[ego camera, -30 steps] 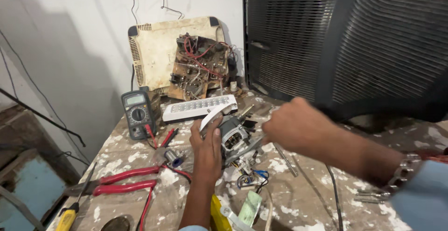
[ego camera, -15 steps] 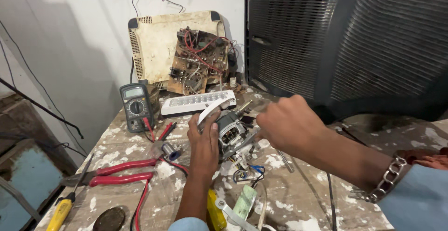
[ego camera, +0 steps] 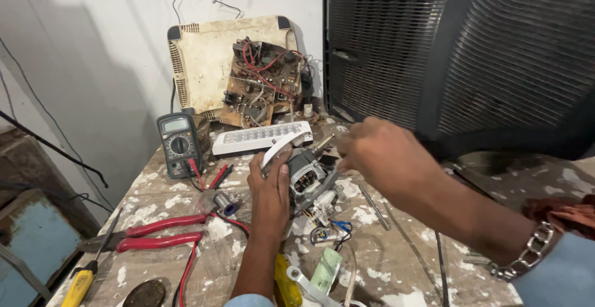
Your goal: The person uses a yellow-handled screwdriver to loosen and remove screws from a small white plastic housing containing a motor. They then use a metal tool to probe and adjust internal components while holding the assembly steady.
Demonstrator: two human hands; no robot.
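Nearest edge: a yellow-handled screwdriver (ego camera: pixel 80 284) lies at the bench's front left corner, and a pale green flat component (ego camera: pixel 326 270) lies close to the front edge beside a yellow tool handle (ego camera: pixel 286 288).
Bench: a paint-spattered worktable (ego camera: pixel 409 263) carries everything.
Left of the forearm: red-handled pliers (ego camera: pixel 145 235) lie flat, handles pointing toward the left wrist.
Left hand: the left hand (ego camera: pixel 270 186) is curled around the near side of a small grey electric motor (ego camera: pixel 310 180), fingers closed against its housing, the thumb up by a white curved plastic piece (ego camera: pixel 280 147) at the motor's top.
Motor: it sits on the bench at the middle, tilted, its shaft end pointing away toward the far right; blue and white wires (ego camera: pixel 331 227) trail from its lower side.
Right hand: the right hand (ego camera: pixel 384 158) hangs just right of the motor's far end, fingers bent and blurred; whether it grips anything I cannot tell. A metal chain bracelet (ego camera: pixel 527 254) circles its wrist.
Middle distance: a black digital multimeter (ego camera: pixel 179 144) stands at the left with red and black probes (ego camera: pixel 207 175) beside it; a white rectangular LED lamp panel (ego camera: pixel 260 138) lies just behind the motor.
Far: a brown circuit board with red wires (ego camera: pixel 263 80) leans on a cream plastic casing (ego camera: pixel 201 59) against the wall; a large black grilled casing (ego camera: pixel 471 53) fills the right.
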